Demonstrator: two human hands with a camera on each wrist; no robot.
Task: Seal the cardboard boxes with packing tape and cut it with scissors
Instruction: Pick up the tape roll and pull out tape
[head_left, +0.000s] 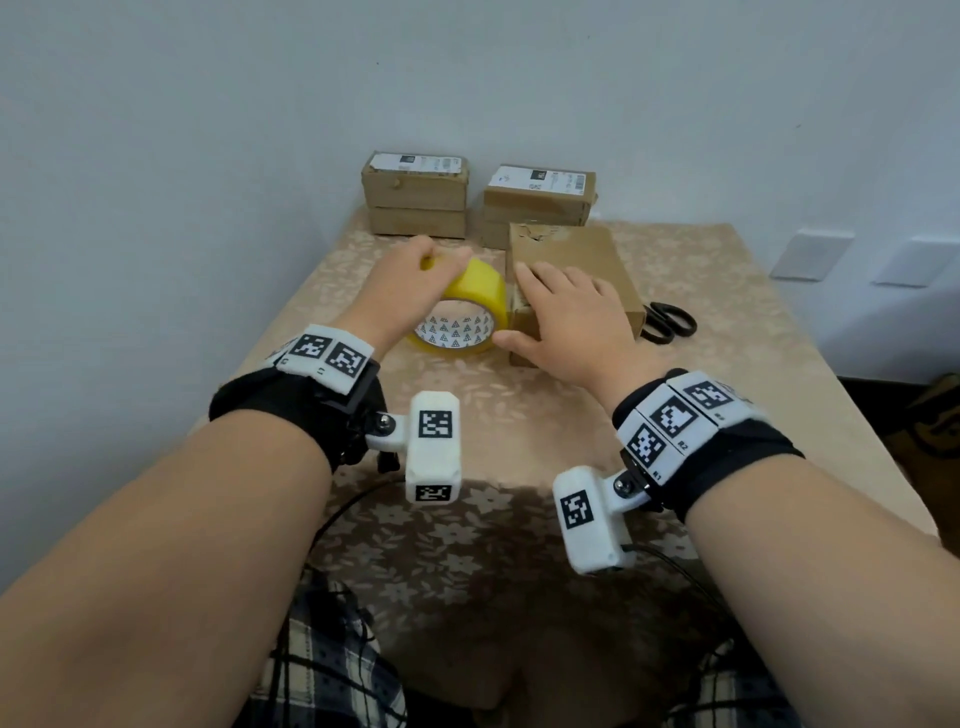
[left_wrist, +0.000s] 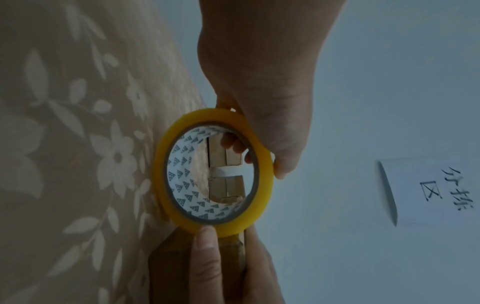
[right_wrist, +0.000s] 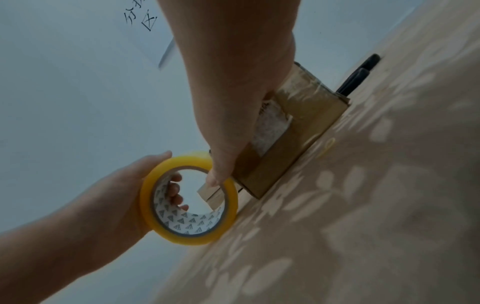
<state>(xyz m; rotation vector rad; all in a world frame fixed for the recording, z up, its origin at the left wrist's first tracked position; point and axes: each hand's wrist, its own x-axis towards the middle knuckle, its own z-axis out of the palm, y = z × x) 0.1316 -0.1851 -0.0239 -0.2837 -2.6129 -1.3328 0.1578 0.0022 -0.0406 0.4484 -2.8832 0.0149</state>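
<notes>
Upright, tape roll (head_left: 470, 306) in left hand (head_left: 410, 283) grip, touching box (head_left: 571, 270).

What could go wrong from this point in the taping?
The left hand grips the yellow tape roll against the cardboard box's edge while the right hand only presses flat on top, so the box may slide. The scissors lie behind the box, so reaching them could mean letting go.
</notes>
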